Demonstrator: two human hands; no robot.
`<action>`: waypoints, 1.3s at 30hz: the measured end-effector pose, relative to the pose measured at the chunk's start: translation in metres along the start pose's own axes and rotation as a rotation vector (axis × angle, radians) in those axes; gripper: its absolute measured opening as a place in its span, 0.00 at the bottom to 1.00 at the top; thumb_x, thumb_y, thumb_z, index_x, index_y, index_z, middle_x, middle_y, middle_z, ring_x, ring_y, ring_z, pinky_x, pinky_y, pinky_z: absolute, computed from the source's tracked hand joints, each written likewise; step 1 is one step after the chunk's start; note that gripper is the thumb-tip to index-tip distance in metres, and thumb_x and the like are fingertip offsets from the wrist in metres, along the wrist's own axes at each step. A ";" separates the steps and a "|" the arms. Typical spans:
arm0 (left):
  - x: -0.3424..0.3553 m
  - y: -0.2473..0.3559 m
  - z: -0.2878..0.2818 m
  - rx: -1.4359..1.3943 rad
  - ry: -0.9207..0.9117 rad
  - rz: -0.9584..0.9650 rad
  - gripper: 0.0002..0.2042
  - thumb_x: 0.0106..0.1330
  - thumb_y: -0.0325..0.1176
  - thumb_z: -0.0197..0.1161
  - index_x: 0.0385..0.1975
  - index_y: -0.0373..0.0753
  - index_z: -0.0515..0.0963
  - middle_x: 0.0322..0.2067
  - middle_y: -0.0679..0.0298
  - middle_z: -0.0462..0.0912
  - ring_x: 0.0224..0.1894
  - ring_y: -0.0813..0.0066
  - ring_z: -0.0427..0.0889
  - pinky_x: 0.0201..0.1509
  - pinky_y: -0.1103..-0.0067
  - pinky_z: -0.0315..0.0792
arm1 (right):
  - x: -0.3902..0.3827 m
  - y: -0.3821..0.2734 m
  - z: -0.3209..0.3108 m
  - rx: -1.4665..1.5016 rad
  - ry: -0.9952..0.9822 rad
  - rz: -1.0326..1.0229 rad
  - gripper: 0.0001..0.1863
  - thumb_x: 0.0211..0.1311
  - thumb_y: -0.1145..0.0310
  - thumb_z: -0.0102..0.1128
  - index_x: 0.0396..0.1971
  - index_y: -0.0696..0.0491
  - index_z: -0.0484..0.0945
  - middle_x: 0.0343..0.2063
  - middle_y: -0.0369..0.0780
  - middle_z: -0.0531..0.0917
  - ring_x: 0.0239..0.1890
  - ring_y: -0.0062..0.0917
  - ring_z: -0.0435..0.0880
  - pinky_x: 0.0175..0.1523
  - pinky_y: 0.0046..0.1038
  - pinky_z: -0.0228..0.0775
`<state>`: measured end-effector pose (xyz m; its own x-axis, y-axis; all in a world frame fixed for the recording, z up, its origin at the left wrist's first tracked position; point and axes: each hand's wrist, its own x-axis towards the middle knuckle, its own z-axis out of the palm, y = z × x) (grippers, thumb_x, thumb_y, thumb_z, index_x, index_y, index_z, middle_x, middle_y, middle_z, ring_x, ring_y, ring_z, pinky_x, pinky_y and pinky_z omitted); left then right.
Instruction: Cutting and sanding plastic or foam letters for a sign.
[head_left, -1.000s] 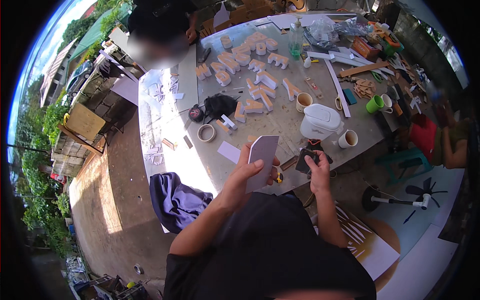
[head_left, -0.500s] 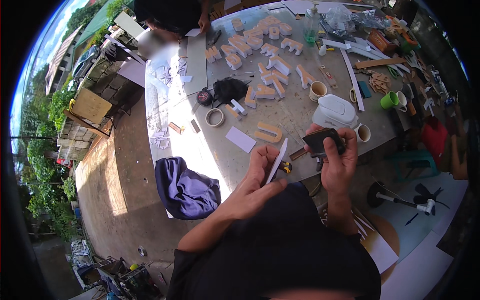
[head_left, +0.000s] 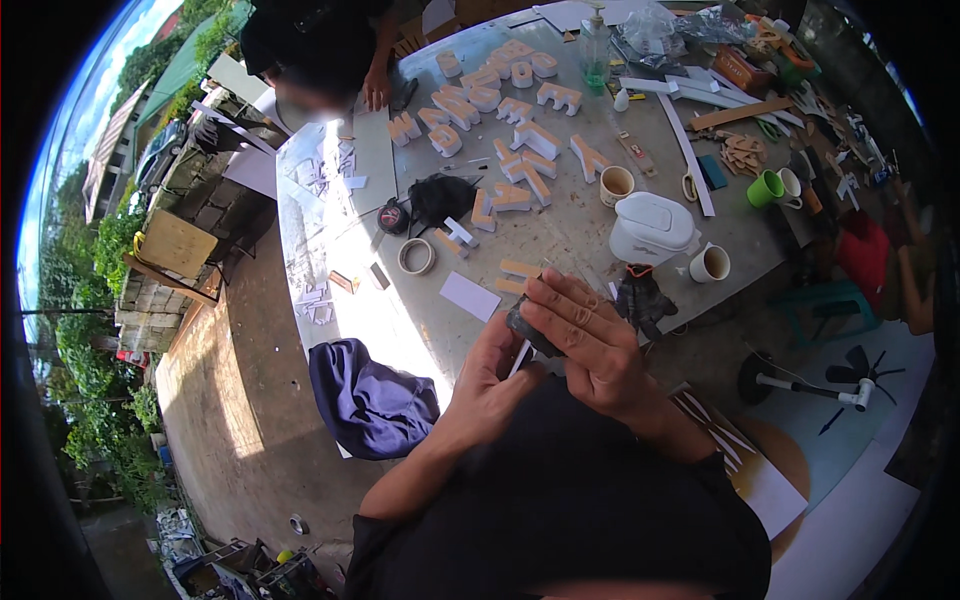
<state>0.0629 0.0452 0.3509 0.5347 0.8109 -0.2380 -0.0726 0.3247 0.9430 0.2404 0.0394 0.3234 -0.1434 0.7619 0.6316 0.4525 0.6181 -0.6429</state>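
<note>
Fingers [head_left: 575, 315] of the right hand [head_left: 598, 350] lie nearly straight, closed together over a dark block [head_left: 533, 335], against the white panel [head_left: 521, 358] clasped in the left hand's [head_left: 486, 378] bent grip, by the tabletop's [head_left: 580, 240] near edge.

Block [head_left: 530, 330] between hands [head_left: 595, 340], letters [head_left: 541, 139] on table [head_left: 570, 230]

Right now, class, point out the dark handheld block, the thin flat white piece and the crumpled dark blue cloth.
Dark handheld block [head_left: 526, 332]: head view, its exposed left part.
Thin flat white piece [head_left: 521, 358]: head view, its narrow visible strip.
Crumpled dark blue cloth [head_left: 372, 400]: head view, middle of its folds.
</note>
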 end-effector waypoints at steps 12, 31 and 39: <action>0.001 -0.012 0.000 0.086 0.003 0.020 0.37 0.62 0.17 0.50 0.74 0.38 0.49 0.67 0.61 0.63 0.67 0.72 0.65 0.62 0.75 0.68 | -0.005 0.003 -0.006 -0.009 -0.034 -0.073 0.23 0.61 0.80 0.52 0.57 0.53 0.78 0.61 0.43 0.78 0.66 0.35 0.73 0.70 0.41 0.64; -0.018 -0.009 -0.004 0.075 0.065 0.045 0.24 0.67 0.23 0.50 0.64 0.37 0.58 0.56 0.58 0.71 0.62 0.70 0.69 0.67 0.74 0.60 | -0.003 -0.008 0.003 0.033 -0.087 -0.165 0.24 0.58 0.80 0.55 0.57 0.54 0.78 0.61 0.43 0.77 0.65 0.36 0.75 0.69 0.39 0.66; -0.007 0.007 -0.007 0.170 -0.092 0.015 0.31 0.58 0.20 0.55 0.64 0.39 0.58 0.48 0.67 0.68 0.45 0.81 0.66 0.50 0.82 0.64 | 0.011 0.030 -0.005 0.121 -0.076 0.288 0.19 0.65 0.78 0.52 0.54 0.56 0.80 0.55 0.45 0.82 0.59 0.29 0.80 0.63 0.35 0.73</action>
<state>0.0528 0.0446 0.3575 0.6096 0.7646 -0.2092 0.0580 0.2202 0.9737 0.2568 0.0652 0.3133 -0.0921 0.9183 0.3851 0.3770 0.3901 -0.8401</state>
